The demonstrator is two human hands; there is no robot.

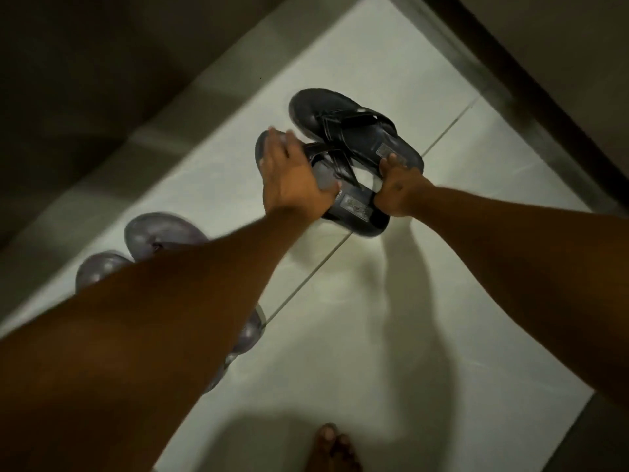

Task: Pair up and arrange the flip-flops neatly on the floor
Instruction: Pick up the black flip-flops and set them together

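From the head view, your left hand (289,178) grips the nearer black flip-flop (354,207) along its side, your right hand (396,190) pinches the heel of the farther black flip-flop (354,127), both over the white tiled floor (425,335); a grey pair (160,235) lies near the floor's left edge.

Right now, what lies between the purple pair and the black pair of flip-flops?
Head view: only bare white tile floor, crossed above by the left forearm.

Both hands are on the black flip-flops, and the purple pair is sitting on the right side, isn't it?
Not quite. The left hand and right hand are on the black flip-flops, but the head view shows the purple pair on the left side, partly hidden under the left forearm.
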